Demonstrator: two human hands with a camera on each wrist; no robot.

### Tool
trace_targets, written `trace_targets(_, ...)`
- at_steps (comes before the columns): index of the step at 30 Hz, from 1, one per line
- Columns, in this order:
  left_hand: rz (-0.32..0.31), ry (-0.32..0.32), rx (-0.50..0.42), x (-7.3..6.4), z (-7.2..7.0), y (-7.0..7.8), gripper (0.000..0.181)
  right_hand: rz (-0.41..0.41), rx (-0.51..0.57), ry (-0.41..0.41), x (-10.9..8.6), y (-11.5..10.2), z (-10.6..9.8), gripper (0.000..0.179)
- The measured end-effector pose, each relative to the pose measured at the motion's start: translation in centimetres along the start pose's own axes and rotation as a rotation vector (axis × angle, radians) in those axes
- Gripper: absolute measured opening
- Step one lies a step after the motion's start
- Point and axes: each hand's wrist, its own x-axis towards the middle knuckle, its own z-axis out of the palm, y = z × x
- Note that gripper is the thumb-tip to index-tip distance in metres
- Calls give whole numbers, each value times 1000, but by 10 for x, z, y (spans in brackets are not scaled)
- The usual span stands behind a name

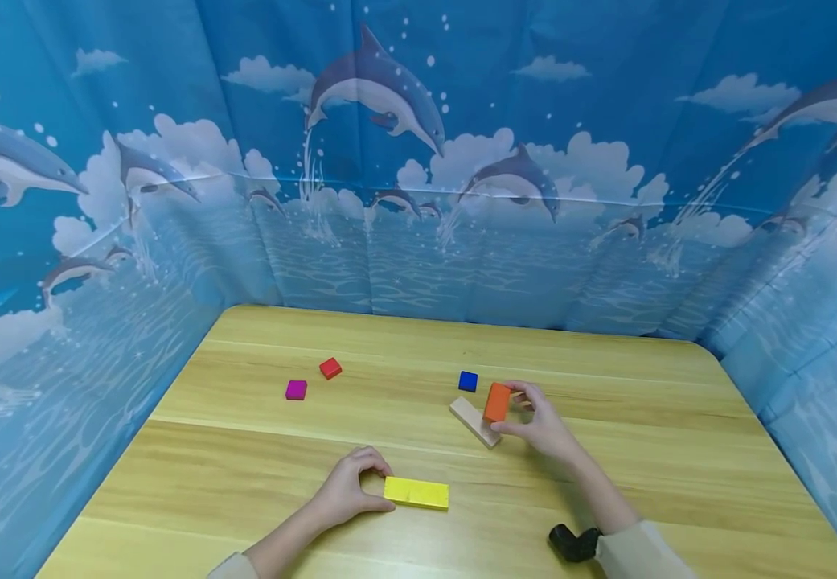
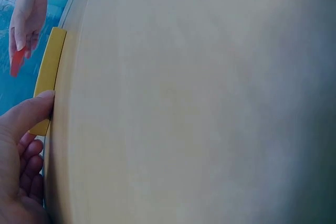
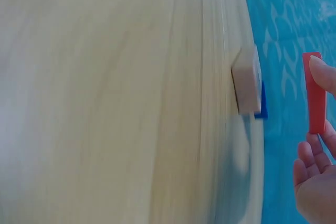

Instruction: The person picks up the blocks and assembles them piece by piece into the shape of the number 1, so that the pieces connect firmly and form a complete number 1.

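A yellow rectangular block (image 1: 416, 493) lies on the wooden table, its left end between the thumb and fingers of my left hand (image 1: 349, 488). In the left wrist view the thumb presses on the side of this yellow block (image 2: 48, 69). My right hand (image 1: 543, 425) pinches an orange block (image 1: 497, 402) by its edges. The right wrist view shows that orange block (image 3: 315, 95), looking redder there, raised off the tabletop. Partly hidden beneath it in the head view is a plain wooden block (image 1: 472, 418), lying at a slant.
Just behind the plain block sits a small blue block (image 1: 468, 381). Farther left are a red block (image 1: 330, 368) and a magenta block (image 1: 297, 390). A black angled object (image 1: 574, 544) is by the right sleeve. Dolphin-printed curtains (image 1: 418, 241) surround the table (image 1: 244, 458).
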Motion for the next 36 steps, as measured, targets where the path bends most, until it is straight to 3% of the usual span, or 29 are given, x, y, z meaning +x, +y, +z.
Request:
trace_targets(6,15,6,13,4,9,-33,32,-38,14,-38,3,-10,18,68)
trace_targets(8,26,8,14,4,9,-37,32,-35,25,-60,4,-13,25,68)
trace_targets(14,39,2,12,5,8,-39,32,-17,34,-101,3,-24,43,67)
trace_targets(20,15,-9,11,5,8,-37,32,-48,156,-171,1,-28,60,66)
trace_targets(27,2,-8,6,4,8,-37,32,-106,85,-197,-1,-30,72,63)
trace_targets(36,-8,-13,5,2,7,-36,32,-95,68,-255,-4,-31,84,61)
